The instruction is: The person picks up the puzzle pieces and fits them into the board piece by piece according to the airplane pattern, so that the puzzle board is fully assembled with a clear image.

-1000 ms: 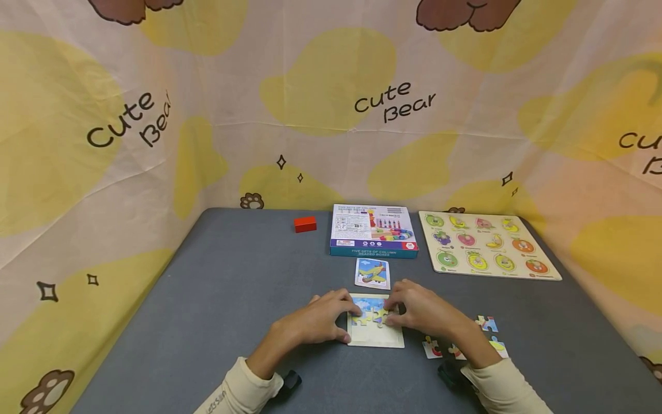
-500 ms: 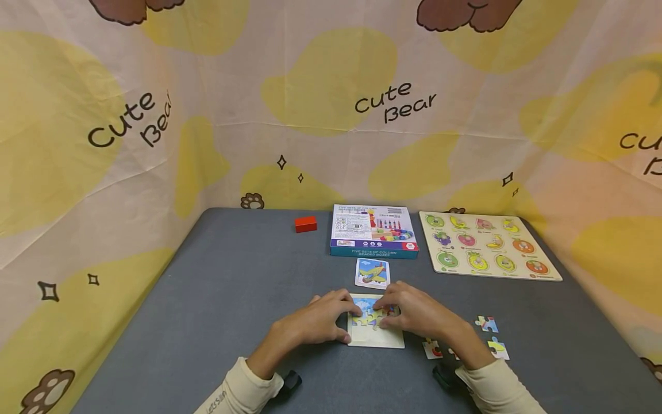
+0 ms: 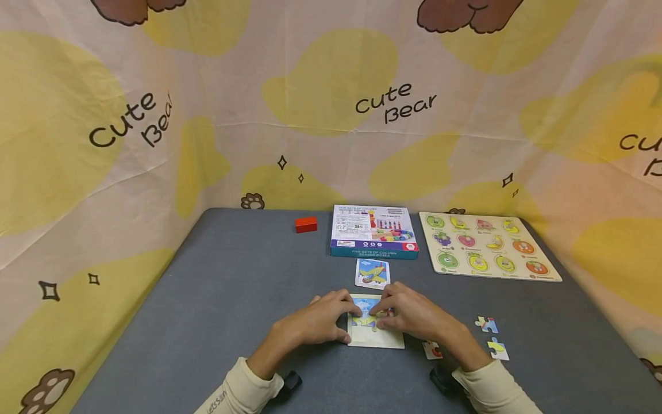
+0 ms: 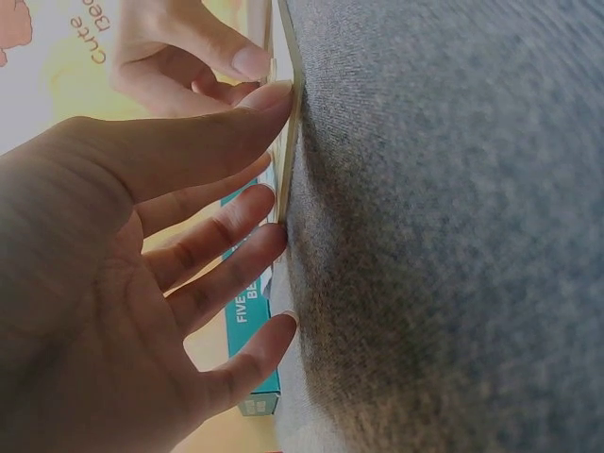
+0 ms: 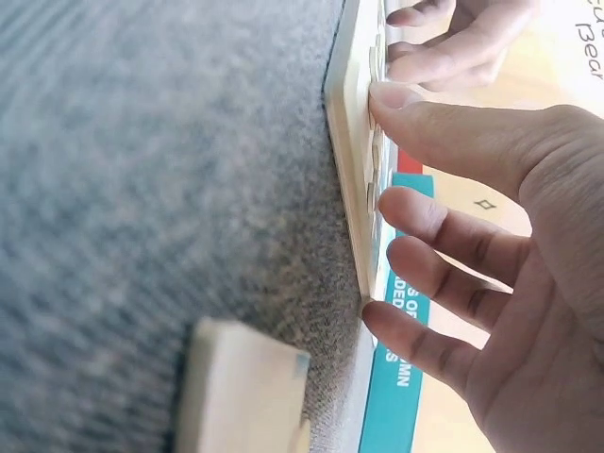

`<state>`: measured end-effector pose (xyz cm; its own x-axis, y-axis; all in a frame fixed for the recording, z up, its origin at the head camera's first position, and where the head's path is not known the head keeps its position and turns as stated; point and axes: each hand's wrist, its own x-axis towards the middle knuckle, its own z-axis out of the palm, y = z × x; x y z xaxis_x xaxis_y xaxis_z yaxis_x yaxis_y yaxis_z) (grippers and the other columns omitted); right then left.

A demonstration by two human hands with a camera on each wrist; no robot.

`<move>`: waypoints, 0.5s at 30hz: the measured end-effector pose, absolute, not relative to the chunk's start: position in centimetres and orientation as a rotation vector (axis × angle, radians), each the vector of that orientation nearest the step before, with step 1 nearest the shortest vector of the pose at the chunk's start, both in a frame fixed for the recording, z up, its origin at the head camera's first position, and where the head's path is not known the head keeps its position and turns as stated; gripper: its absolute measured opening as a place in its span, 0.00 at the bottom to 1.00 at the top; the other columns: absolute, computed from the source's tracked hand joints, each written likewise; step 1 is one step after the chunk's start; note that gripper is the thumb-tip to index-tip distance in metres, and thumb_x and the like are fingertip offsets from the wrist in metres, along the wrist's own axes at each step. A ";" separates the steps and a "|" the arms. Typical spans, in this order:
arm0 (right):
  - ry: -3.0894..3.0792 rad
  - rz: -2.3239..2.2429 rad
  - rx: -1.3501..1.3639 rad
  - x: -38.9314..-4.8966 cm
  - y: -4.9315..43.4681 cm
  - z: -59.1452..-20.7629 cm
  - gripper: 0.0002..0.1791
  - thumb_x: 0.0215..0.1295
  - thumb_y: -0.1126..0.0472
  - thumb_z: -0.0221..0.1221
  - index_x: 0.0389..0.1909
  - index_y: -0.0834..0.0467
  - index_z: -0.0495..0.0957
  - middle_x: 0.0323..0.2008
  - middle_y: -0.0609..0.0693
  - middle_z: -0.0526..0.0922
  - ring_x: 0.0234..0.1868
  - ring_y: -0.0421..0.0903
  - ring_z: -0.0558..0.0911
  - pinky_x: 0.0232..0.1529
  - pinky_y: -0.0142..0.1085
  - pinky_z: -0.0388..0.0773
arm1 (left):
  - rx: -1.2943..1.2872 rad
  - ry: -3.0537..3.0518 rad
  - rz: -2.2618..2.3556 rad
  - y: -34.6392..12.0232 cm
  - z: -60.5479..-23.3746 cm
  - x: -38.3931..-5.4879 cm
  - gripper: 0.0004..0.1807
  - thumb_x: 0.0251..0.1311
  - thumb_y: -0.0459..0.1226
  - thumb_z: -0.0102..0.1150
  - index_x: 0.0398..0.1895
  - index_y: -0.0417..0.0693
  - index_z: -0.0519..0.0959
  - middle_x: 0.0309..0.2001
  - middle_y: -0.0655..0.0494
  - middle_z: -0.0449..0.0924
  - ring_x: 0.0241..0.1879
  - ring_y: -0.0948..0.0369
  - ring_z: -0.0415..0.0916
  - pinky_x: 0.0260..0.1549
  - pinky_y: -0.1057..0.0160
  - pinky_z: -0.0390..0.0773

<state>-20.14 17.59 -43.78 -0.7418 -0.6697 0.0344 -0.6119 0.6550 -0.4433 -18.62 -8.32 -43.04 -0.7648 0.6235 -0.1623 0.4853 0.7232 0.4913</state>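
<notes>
Puzzle board (image 3: 374, 341): seen at lower centre of the head view, lying between the two hands; its upper part is covered by joined pieces (image 3: 364, 319), its lower strip is left bare.
Left hand (image 3: 322, 317): spread wide, fingers lightly bent; the board's left side is touched by thumb and fingertips, with nothing lifted.
Right hand (image 3: 415, 309): set over the board's right half, thumb and forefinger slightly apart on the pieces; whether one is pinched or only pressed cannot be told.
Pressing: judged best done with the board steadied at its left side, tabs and notches lined up, and even pressure applied flat from above.
Picture card (image 3: 372, 273): placed just above the board, useful to be checked for the match.
Loose pieces (image 3: 498, 349): scattered at lower right, near the right forearm, partly hidden.
</notes>
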 end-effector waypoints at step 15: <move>2.767 -0.748 -1.034 -20.0 17.5 -44.0 0.09 0.64 0.56 0.75 0.45 0.50 0.91 0.42 0.41 0.83 0.45 0.42 0.76 0.44 0.38 0.75 | 1.080 2.569 0.475 -7.6 -42.3 -17.9 0.31 0.69 0.35 0.67 0.74 0.60 0.77 0.69 0.64 0.73 0.66 0.62 0.68 0.54 0.58 0.70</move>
<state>-20.00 17.54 -44.00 -0.7656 -0.6383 0.0805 -0.5918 0.6496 -0.4772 -17.90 -7.63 -42.34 -0.6662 0.7294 -0.1556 0.6255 0.6600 0.4161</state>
